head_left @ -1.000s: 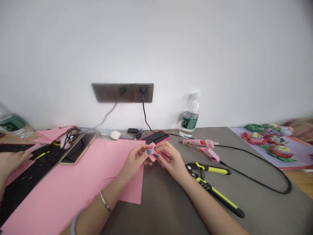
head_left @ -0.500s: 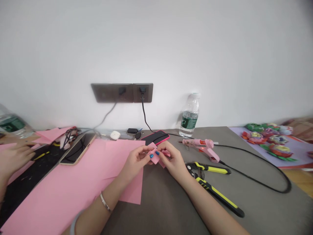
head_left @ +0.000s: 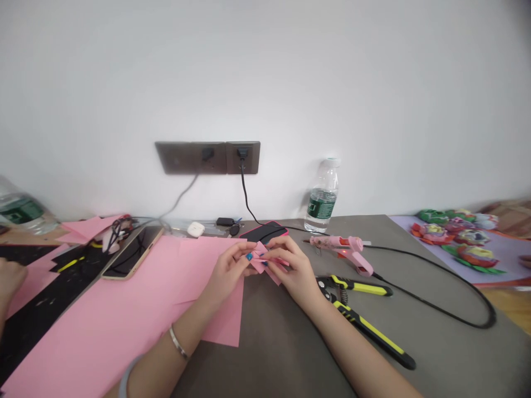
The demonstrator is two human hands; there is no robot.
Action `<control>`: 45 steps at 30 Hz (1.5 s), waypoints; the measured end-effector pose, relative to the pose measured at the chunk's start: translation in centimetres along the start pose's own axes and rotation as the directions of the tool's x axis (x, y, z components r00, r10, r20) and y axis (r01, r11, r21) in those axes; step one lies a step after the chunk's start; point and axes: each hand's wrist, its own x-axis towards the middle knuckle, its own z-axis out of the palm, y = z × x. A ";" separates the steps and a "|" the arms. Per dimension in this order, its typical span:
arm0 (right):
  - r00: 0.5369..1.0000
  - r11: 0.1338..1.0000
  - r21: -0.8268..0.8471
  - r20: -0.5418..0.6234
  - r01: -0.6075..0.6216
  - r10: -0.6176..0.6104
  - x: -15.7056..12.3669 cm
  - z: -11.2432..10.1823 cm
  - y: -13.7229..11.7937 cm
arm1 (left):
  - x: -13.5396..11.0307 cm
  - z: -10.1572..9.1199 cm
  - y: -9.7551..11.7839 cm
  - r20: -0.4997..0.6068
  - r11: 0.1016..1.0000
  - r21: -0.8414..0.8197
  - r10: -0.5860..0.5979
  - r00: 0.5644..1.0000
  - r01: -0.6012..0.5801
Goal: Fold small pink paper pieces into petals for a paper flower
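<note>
Grey tabletop (head_left: pixel 282 348), pink paper (head_left: pixel 258 267) between fingers (head_left: pixel 233 255)

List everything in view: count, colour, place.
Folded paper: 1, pink, between both hands
Paper sheets: several, pink, left
Glue gun: 1, pink, right
Pliers: 1, black and yellow, right
Bottles: 2, clear, green labels, by wall
Phones: 2, black screens, left and behind hands
Small case: 1, white, near wall
Key fob: 1, black, near wall
Socket panel: 1, dark, on wall
Cables: several, dark, back and right
Paper flowers: several, multicoloured, on purple sheet, right
Bundle: 1, brown, far right
Tabletop: 1, grey, under hands
Mat: 1, black, left
Clutter: count unclear, mixed, back left
Other people's hands: 1, left edge; perhaps another, right
Left hand: 1, blue nails, on folded paper
Right hand: 1, blue nails, on folded paper
</note>
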 end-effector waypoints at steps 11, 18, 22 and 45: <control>0.999 1.000 -0.006 -0.033 0.009 -0.009 0.0 0.1 -0.5 | -0.1 0.0 -0.1 0.087 0.999 -0.023 -0.043 0.995 0.045; 0.998 1.000 0.001 0.071 -0.002 0.002 -0.3 0.1 -0.2 | -0.2 0.5 0.5 -0.006 0.958 -0.208 -0.203 0.979 0.198; 0.994 0.999 0.034 0.112 -0.008 0.004 -0.2 -0.1 -0.5 | 0.1 0.1 0.1 0.011 0.986 -0.093 -0.136 0.991 0.136; 0.951 0.946 -0.098 -0.055 -0.309 0.305 0.3 -1.3 1.6 | 1.2 -2.4 0.7 -0.150 0.966 0.242 0.134 0.980 -0.095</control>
